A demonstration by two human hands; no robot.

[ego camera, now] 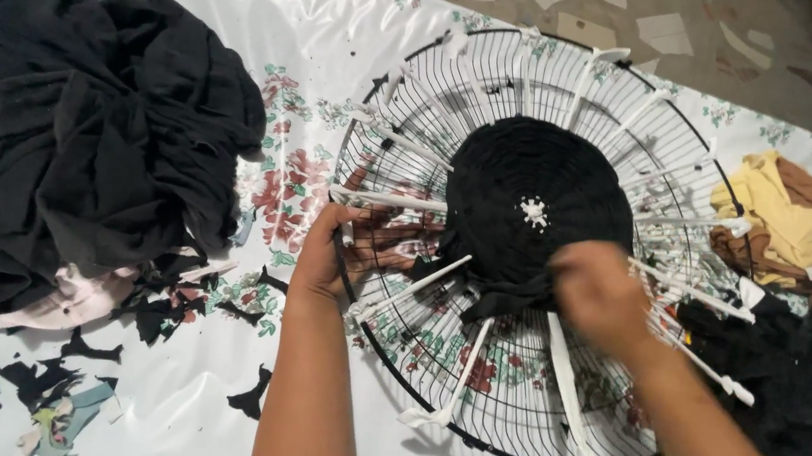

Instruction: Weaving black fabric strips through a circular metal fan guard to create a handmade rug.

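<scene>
So, working from the big stuff down: the whole setup sits on a surface [244, 50] covered with a white floral sheet, with a big heap of black fabric [85, 124] off to my left and a smaller yellow and brown cloth bundle [780, 212] on the far right. The main thing is the round wire fan guard [517, 411], lying flat in front of me with white pegs [399, 200] tied on like spokes. In the middle of it is the black woven disc [531, 186], built up from cloth strips around a white hub. My left hand [338, 256] is closed around the guard's rim on the left edge, fingers curled through the wires, and I'd say that's the key bit: keep the frame pinned so it doesn't spin while I weave. My right hand [600, 294] is blurry mid-move at the disc's lower edge, right by the loose black strip [510, 294]; I honestly can't tell if my fingers are pinched on it or just brushing it. My take: pull the strip snug against the last round, alternate over and under each peg, and don't yank, or the pegs tilt. Black fabric scraps [247, 397] litter the sheet near my left arm.
</scene>
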